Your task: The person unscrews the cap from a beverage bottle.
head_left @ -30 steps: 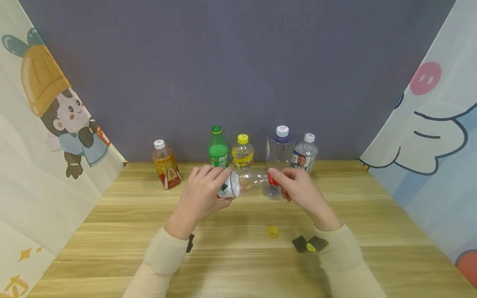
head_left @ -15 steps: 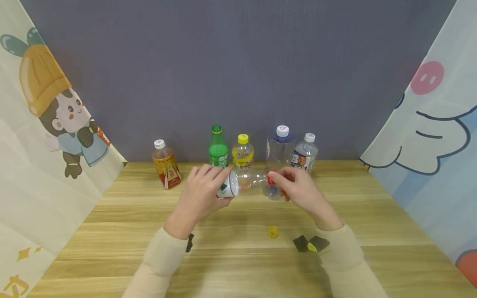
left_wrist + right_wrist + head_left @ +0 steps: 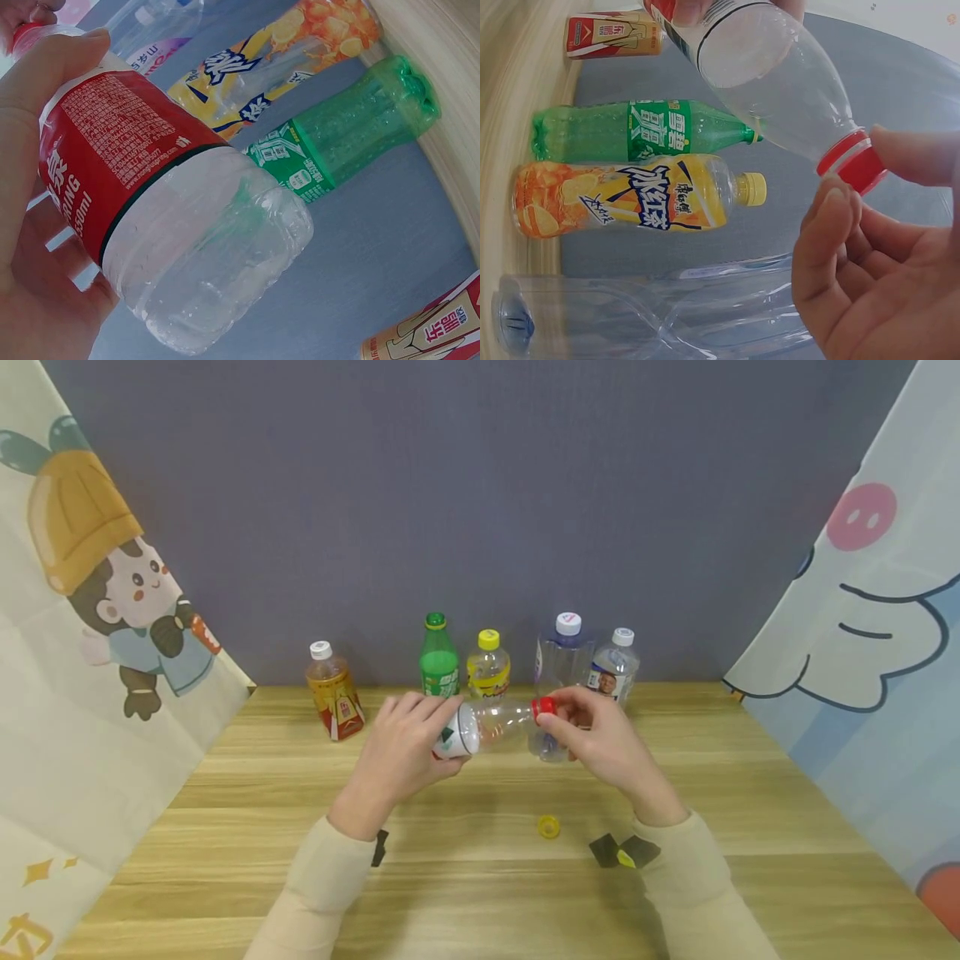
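Left hand (image 3: 408, 742) has fingers curled round tilted bottle (image 3: 501, 725), right hand (image 3: 606, 745) has thumb and fingertips clamped on its red cap (image 3: 543, 708), bottle held above table (image 3: 465, 897) before green bottle (image 3: 438, 662) and yellow-capped bottle (image 3: 488, 667).

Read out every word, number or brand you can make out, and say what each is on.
"550ml": red-labelled bottle
"泉": same bottle
"RING": same bottle, word partly covered
"www.": same bottle; rest of the address too small
"冰红茶": yellow-capped bottle
"雪碧": green bottle
"东鹏": amber bottle
Too small or blurred: tall clear bottle, face-label bottle, remaining fine print.
Cut off: lettering on the left cloth.
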Available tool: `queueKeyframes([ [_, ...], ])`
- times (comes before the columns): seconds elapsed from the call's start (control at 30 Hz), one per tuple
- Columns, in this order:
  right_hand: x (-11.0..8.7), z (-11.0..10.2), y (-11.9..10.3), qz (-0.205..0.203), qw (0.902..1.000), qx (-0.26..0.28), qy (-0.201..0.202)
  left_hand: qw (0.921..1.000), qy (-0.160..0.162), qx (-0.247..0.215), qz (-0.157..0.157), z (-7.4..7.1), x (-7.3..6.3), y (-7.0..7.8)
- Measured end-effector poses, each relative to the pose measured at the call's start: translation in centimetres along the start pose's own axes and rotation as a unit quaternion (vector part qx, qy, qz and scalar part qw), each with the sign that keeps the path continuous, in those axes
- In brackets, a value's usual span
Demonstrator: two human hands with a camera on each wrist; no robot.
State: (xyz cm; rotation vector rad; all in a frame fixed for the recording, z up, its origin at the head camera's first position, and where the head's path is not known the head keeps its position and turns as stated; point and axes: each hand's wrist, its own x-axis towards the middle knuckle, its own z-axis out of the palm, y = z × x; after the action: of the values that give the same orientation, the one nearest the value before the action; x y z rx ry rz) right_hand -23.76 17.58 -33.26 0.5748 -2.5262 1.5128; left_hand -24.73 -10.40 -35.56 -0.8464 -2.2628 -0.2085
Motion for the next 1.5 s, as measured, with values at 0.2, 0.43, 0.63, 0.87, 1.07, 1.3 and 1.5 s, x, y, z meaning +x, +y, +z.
queueKeyframes([
  [0.2,-0.04,-0.13,0.04,-0.013,0.9997,0.018,-0.008,1.0000,0.005,0.003,0.002,0.13,-0.06,-0.10],
  [0.43,-0.06,-0.42,0.13,-0.024,0.9991,0.026,-0.023,1.0000,0.006,-0.001,-0.003,0.11,-0.11,-0.13],
  [0.63,-0.01,-0.50,0.12,-0.024,0.9992,0.022,-0.022,1.0000,0.001,-0.004,-0.005,0.04,-0.13,-0.15],
  [0.87,0.20,-0.29,0.16,0.009,0.9998,0.016,0.007,1.0000,-0.001,-0.003,-0.004,0.12,-0.16,-0.22],
  [1.07,0.16,0.02,0.03,0.055,0.9978,0.009,0.037,1.0000,0.000,-0.008,0.002,0.20,-0.10,-0.14],
  [1.3,0.08,0.35,-0.22,0.080,0.9961,-0.001,0.038,0.9999,0.008,-0.009,0.007,0.21,-0.01,0.04],
  [1.5,-0.01,0.12,-0.25,0.054,0.9984,-0.007,0.014,1.0000,0.004,-0.008,0.003,0.10,-0.01,0.01],
])
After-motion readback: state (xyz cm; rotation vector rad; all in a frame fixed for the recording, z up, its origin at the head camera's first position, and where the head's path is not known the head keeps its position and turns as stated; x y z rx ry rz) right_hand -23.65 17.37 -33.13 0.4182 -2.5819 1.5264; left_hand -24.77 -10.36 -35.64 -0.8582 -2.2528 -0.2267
